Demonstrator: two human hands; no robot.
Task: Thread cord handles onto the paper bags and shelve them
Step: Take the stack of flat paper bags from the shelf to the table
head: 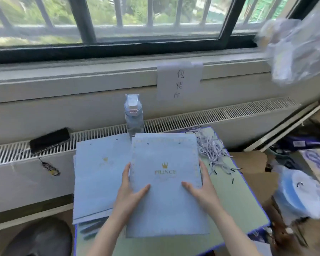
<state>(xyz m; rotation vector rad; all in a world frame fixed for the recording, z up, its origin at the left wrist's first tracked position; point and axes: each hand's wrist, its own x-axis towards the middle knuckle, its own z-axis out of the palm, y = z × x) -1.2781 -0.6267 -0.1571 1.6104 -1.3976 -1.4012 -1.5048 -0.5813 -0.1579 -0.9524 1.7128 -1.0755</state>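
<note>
desk (229, 204) sat under barred window (155, 19), phone (50, 140) on radiator grille (211, 115). blue paper bag (166, 206) lay flat mid-desk, left hand (130, 193) and right hand (201, 191) spread flat on its sides, fingers (126, 172) straight. cords (211, 150) piled back-right.

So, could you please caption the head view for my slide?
Left hand and right hand steady a flat blue paper bag beside a cord pile.

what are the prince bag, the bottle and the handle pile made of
Bag: matte pale-blue paper, judging by its flat, crisp edges; the lettering looks like shiny gold foil. Bottle: probably clear bluish plastic, see-through body, opaque cap. Handles: likely soft woven cord, limp and tangled; the dark tips' material is unclear.
</note>
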